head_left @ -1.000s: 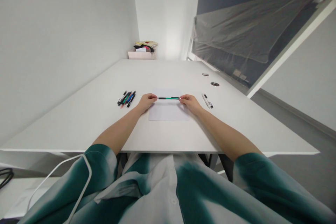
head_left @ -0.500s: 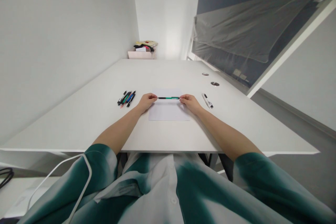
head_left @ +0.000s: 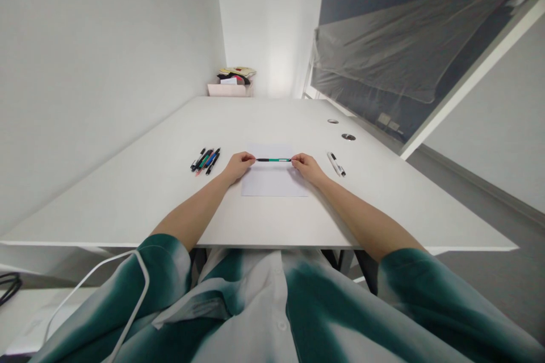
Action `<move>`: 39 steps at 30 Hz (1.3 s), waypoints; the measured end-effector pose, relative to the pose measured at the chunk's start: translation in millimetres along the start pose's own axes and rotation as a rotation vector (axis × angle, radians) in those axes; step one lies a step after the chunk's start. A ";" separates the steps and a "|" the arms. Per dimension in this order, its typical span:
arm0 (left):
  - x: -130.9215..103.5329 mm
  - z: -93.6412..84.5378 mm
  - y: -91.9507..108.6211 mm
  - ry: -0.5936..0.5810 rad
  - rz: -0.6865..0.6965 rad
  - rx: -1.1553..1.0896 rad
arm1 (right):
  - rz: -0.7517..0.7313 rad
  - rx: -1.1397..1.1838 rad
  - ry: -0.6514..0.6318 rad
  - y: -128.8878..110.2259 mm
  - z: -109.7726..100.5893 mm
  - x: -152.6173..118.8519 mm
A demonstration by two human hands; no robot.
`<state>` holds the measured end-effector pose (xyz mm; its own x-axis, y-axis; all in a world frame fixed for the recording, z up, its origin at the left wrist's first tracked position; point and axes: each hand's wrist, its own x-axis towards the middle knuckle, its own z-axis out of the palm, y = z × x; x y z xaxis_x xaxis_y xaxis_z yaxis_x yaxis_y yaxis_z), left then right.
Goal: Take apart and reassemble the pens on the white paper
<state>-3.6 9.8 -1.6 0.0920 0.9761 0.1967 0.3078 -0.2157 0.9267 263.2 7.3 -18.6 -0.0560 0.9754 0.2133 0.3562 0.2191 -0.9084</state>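
Note:
Between my two hands a green and black pen [head_left: 273, 160] is held level over a white sheet of paper [head_left: 275, 184]. The fingertips of my left hand [head_left: 239, 166] pinch its left, tapered end. At the other end, my right hand [head_left: 308, 167] pinches the pen with thumb and fingers. The paper lies flat on the white table, partly behind both hands. Left of my left hand lies a bunch of several pens [head_left: 205, 161] in black, green, red and blue. Beyond my right hand rest white and black pens [head_left: 336, 164], close together.
The white table [head_left: 272, 227] meets a wall along its left side. A pale box [head_left: 230, 89] with cloth-like items stands at the far end. Two round metal inserts [head_left: 348, 137] sit near the right edge. A dark panel under plastic film [head_left: 378, 51] rises on the right.
The pen has turned slightly about its long axis, so its clip side shows differently. Both hands keep their grip and place.

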 end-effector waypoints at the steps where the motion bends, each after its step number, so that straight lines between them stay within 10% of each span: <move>1: 0.1 0.0 0.1 0.001 -0.002 0.002 | 0.001 -0.004 0.002 0.3 0.0 0.2; 39: 0.9 0.3 -0.5 0.007 0.017 0.074 | 0.008 0.030 -0.012 -5.0 0.5 -2.3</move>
<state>-3.4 10.7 -2.0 0.0910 0.9724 0.2147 0.3750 -0.2332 0.8972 261.1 4.0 -14.8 -0.0647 0.9774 0.2012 0.3282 0.2113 -0.9207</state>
